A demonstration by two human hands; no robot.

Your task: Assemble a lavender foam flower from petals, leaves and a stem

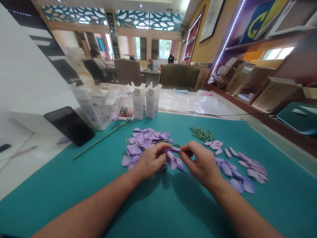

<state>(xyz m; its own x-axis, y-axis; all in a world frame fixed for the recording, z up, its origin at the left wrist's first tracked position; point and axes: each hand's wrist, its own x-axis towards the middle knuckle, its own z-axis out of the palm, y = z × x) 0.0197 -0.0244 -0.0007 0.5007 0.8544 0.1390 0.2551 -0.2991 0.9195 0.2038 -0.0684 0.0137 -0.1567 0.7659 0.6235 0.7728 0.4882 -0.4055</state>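
Note:
Between my two hands, above the teal mat, is a partly built purple flower [171,158] with a pale bud-shaped centre and a few petals around it. My left hand [153,158] is closed, pinching the flower from the left. A purple petal [176,150] at the flower's upper right is pinched between the thumb and index finger of my right hand [201,162]. Behind my left hand spreads a heap of loose purple petals [138,142]. Beside my right hand lie more purple petals [237,185] and a stack of paler petals [254,167].
Green stem pieces [201,134] and pale bud pieces [215,144] lie at the right. A finished-looking flower with a long green stem [99,140] lies left, near a leaning black phone [69,125]. White boxes [152,100] stand along the mat's back edge [178,115].

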